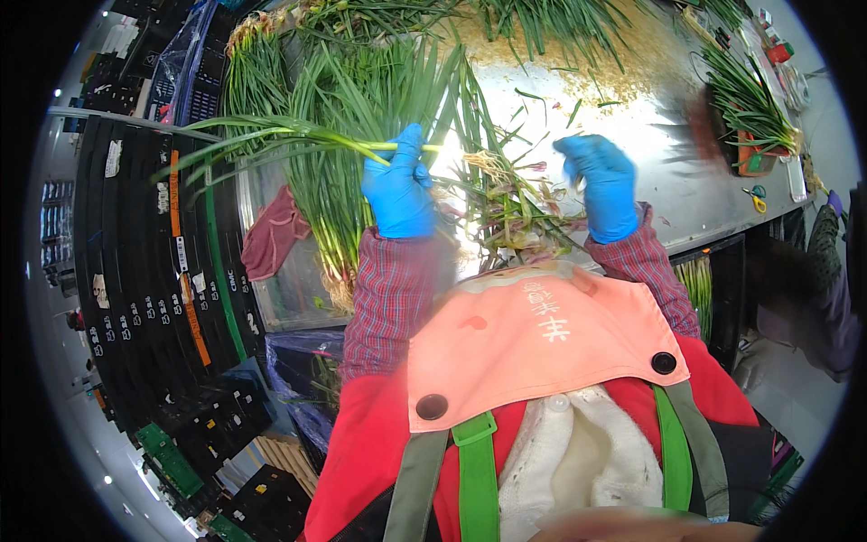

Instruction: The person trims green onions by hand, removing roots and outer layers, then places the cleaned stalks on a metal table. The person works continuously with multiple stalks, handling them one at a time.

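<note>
My left hand (399, 183), in a blue glove, grips a green garlic stalk (352, 142) by its pale lower part. Its long leaves trail off to the left. Just right of the stalk's pale end lie pale roots (484, 161); whether they belong to it I cannot tell. My right hand (601, 183), also blue-gloved, hovers over the metal table (650, 152) with fingers curled, and blur hides whether anything is in them. Between and below the hands spreads a heap of peeled skins and trimmings (521, 217). Beside my left forearm lies a pile of green garlic (332, 230), roots towards me.
A maroon cloth (274, 234) lies at the table's left edge. Stacked black crates (149, 251) stand further left. On the right are a garlic bundle on an orange-red stand (755, 162) and yellow-handled scissors (757, 201). Another person's arm (823, 251) shows at far right.
</note>
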A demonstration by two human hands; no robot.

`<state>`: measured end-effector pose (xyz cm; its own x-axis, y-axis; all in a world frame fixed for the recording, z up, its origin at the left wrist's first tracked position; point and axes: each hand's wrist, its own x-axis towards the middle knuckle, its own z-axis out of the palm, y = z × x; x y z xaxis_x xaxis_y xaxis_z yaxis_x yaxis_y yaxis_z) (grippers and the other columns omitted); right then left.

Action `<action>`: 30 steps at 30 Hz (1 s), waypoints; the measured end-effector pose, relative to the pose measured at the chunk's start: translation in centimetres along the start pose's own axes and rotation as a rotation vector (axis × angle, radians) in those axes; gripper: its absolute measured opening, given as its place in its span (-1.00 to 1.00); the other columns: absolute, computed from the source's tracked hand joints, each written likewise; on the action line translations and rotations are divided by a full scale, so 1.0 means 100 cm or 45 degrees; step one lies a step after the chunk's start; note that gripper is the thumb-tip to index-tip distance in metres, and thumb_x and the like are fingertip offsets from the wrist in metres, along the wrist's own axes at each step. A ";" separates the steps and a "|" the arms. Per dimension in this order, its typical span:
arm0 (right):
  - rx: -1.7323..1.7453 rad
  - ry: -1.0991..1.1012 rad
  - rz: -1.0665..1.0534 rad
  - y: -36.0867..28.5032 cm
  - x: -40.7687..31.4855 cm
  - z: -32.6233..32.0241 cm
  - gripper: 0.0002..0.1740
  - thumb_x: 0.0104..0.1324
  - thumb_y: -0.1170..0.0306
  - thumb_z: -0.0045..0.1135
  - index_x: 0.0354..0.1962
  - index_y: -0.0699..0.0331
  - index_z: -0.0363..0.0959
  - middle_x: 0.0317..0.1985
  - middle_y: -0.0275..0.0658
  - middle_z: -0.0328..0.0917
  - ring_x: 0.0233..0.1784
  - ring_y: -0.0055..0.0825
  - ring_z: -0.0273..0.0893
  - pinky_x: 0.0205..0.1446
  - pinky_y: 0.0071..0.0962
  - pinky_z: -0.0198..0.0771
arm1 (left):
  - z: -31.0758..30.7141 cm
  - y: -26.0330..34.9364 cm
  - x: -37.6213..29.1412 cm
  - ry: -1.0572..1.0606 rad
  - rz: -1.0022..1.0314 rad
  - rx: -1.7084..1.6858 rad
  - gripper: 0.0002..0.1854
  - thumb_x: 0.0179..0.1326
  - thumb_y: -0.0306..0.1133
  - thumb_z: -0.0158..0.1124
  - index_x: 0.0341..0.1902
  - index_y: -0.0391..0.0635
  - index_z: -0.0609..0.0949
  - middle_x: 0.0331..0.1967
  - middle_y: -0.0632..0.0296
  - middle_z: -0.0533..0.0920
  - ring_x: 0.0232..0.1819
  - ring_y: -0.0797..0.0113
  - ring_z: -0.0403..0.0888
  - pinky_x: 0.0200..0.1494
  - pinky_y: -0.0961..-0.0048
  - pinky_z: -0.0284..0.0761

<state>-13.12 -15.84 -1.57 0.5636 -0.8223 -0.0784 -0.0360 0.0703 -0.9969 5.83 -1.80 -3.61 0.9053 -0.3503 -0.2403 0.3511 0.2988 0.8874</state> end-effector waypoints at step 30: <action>-1.112 -0.493 -0.838 0.003 -0.012 0.047 -0.70 0.14 0.15 0.27 -0.25 0.13 0.59 -0.45 -0.20 0.56 -0.47 -0.29 0.56 -0.43 -0.34 0.41 | 0.024 -0.021 -0.022 -0.543 -0.297 -0.197 -0.60 0.42 -0.26 0.04 0.21 -0.24 0.40 0.03 0.03 0.59 0.11 0.20 0.53 0.06 0.30 0.57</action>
<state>-9.94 -12.22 -1.70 0.8944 -0.3166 0.3160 -0.1141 -0.8445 -0.5232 2.54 -3.80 -4.04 0.6318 -0.7449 -0.2142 0.5928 0.2862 0.7528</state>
